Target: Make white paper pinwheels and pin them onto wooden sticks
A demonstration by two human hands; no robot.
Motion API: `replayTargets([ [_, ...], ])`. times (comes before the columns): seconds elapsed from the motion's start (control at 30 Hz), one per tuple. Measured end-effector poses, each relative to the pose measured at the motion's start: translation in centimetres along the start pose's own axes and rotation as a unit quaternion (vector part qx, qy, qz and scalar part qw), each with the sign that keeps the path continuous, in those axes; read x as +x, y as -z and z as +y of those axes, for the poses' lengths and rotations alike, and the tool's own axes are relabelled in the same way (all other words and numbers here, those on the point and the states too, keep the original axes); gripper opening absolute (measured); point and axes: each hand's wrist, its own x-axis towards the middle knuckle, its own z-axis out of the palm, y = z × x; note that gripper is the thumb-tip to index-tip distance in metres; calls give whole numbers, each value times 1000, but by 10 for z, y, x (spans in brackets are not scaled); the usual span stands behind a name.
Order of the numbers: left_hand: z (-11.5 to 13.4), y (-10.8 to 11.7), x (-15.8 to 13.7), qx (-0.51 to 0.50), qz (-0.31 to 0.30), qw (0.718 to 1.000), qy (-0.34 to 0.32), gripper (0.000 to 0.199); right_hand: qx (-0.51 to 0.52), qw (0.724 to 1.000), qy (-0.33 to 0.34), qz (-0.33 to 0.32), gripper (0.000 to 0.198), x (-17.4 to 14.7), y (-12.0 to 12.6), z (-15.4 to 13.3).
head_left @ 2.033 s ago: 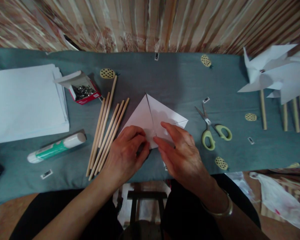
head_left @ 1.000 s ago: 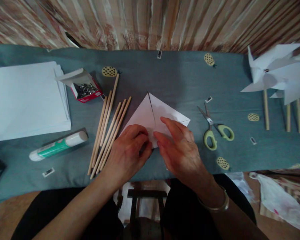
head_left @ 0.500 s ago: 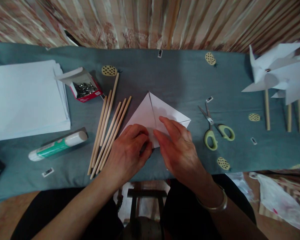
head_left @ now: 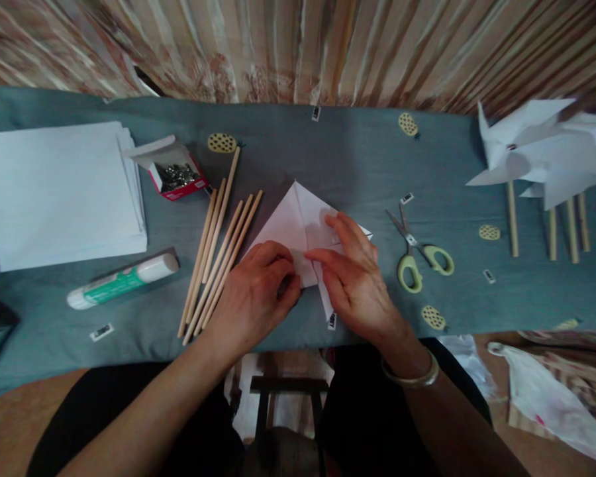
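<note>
A white sheet of paper (head_left: 283, 215), cut inward from its corners, lies on the table between my hands. My left hand (head_left: 258, 285) is closed, its curled thumb and fingers pressing a bent part of the paper near the middle; the exact grip is partly hidden. My right hand (head_left: 355, 281) lies over the right side with fingers stretched and apart, the index fingertip at the paper's middle. One cut flap points down toward the table's front edge beneath the right hand. Green-handled scissors (head_left: 412, 245) rest partly spread to the right of the paper.
Wooden sticks (head_left: 223, 258) lie left of the paper. Beyond them are an open red box (head_left: 181, 177) of metal pins, a glue stick (head_left: 124, 280) and a paper stack (head_left: 64, 199). Paper pinwheels (head_left: 541, 156) on sticks lie at the right. A curtain (head_left: 298, 50) hangs behind the table.
My right hand's fingers have spread apart on the paper, and a cut flap now shows below it. My left hand stays nearly in place. The whole view has shifted slightly.
</note>
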Motion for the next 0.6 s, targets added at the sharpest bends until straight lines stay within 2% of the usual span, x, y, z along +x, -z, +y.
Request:
replayTargets([
  [0.13, 0, 0, -1, -3, 11, 1000, -5, 10, 32, 999, -15, 6, 33, 7, 8, 9],
  [0.23, 0, 0, -1, -3, 21, 1000, -10, 10, -23, 998, -44, 32, 40, 16, 8, 20],
  [0.4, 0, 3, -3, -5, 11, 1000, -4, 11, -47, 998, -30, 41, 41, 33, 10, 31],
  [0.5, 0, 5, -5, -12, 15, 1000, -6, 10, 6, 996, -75, 39, 38, 36, 17, 34],
  [0.6, -1, 6, -10, -16, 21, 1000, -7, 9, 119, 981, -153, 29, 36, 32, 21, 40],
])
